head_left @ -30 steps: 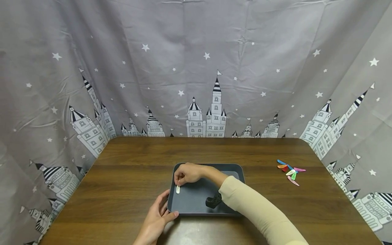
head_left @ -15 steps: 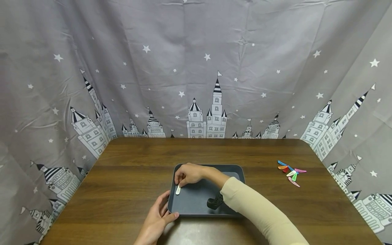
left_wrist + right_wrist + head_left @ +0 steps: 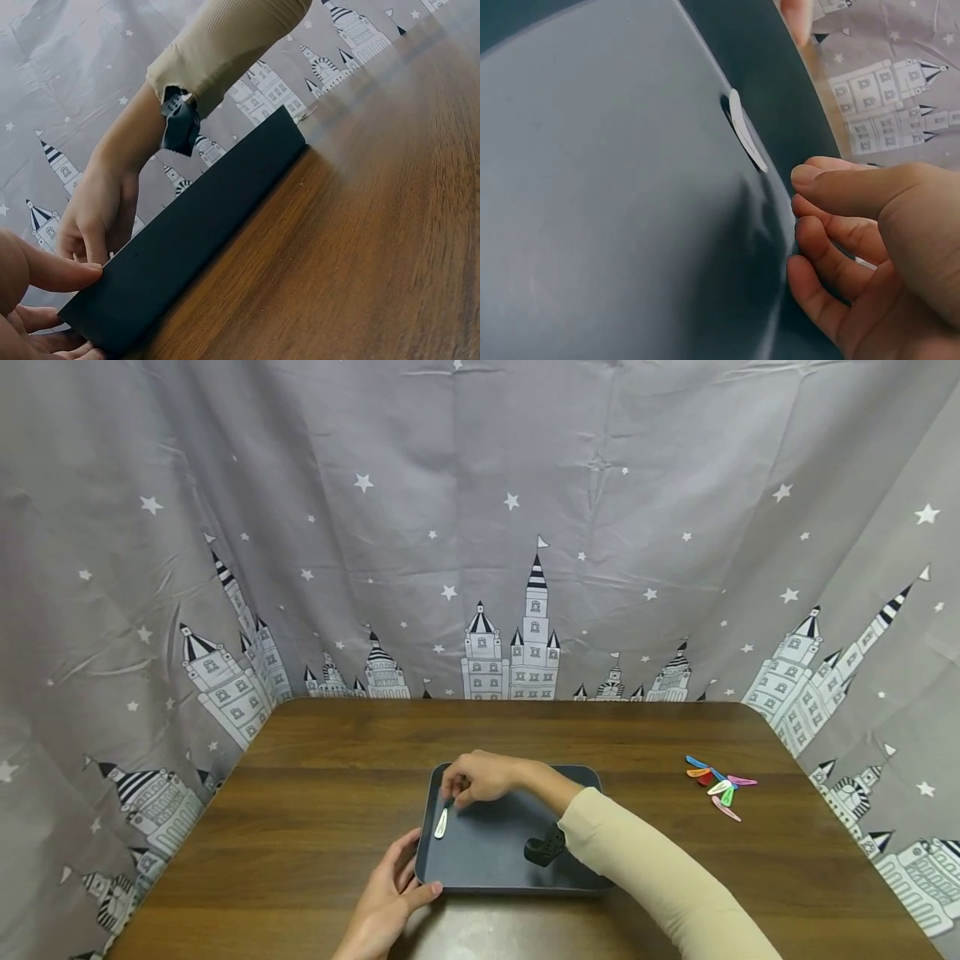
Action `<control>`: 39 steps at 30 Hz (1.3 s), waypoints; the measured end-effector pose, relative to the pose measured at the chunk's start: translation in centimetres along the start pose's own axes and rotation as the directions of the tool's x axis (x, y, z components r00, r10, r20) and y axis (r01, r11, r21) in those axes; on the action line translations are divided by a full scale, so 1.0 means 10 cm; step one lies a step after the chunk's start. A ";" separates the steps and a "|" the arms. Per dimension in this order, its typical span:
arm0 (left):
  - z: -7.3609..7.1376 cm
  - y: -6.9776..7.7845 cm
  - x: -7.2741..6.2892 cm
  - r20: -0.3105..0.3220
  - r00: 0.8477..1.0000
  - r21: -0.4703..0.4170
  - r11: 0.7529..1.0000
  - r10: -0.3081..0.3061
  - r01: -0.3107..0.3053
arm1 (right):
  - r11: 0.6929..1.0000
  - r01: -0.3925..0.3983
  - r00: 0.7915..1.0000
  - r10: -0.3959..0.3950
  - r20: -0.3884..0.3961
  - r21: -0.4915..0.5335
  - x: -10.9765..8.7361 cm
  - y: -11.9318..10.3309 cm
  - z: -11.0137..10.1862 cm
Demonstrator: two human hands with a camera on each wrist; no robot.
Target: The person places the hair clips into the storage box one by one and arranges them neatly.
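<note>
A white snap hair clip (image 3: 441,823) lies in the left part of a dark grey tray (image 3: 495,852); the right wrist view shows the same hair clip (image 3: 744,131) beside the tray wall. Just beyond it hovers my right hand (image 3: 480,777), fingers loosely bent and apart from the clip, with nothing seen held in them (image 3: 877,247). At the tray's near left corner, my left hand (image 3: 386,893) grips the tray. Its thumb presses the rim and its fingers lie against the outer side, as the left wrist view shows of that hand (image 3: 37,292).
Several coloured hair clips (image 3: 722,787) lie in a loose pile on the right of the wooden table (image 3: 337,777). A black camera mount (image 3: 543,847) on the right wrist hangs over the tray. A grey castle-print curtain (image 3: 420,527) stands behind the table.
My right hand has let go of the white hair clip and drawn slightly away, up and to the right. The clip stays in the tray. My left hand keeps its grip.
</note>
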State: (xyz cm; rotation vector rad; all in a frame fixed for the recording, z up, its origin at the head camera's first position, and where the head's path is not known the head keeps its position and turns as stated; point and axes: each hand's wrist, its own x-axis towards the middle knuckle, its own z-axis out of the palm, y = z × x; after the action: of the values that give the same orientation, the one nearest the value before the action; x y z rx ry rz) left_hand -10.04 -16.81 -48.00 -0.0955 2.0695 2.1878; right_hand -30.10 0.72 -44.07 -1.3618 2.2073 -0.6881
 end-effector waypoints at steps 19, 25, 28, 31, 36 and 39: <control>0.01 -0.02 -0.02 -0.017 0.999 -0.002 0.999 0.033 -0.033 | 0.997 -0.073 0.995 0.072 -0.072 -0.012 -0.52 0.00 -0.42; 0.01 0.00 -0.02 -0.019 0.999 0.010 1.000 0.029 -0.029 | 0.993 -0.115 0.989 0.113 -0.094 -0.019 -0.72 0.01 -0.54; 0.01 0.01 -0.02 -0.018 1.000 0.015 1.000 0.023 -0.022 | 0.991 -0.134 0.986 0.132 -0.103 -0.017 -0.82 0.01 -0.60; 0.00 0.00 -0.02 -0.015 1.000 0.013 1.000 0.022 -0.022 | 0.991 -0.136 0.985 0.133 -0.110 -0.015 -0.91 0.03 -0.65; 0.00 -0.01 -0.01 -0.013 1.000 0.012 1.000 0.027 -0.027 | 0.991 -0.127 0.984 0.121 -0.134 -0.042 -1.10 0.12 -0.73; 0.00 -0.02 -0.01 -0.015 0.999 0.015 0.999 0.032 -0.032 | 0.989 -0.141 0.979 0.133 -0.157 -0.043 -1.23 0.15 -0.78</control>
State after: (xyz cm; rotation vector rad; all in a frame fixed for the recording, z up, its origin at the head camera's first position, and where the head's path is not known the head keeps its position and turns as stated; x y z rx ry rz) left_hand -9.96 -16.83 -48.15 -0.0783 2.1089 2.1965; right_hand -30.87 13.77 -37.59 -1.2029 2.4316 -0.7091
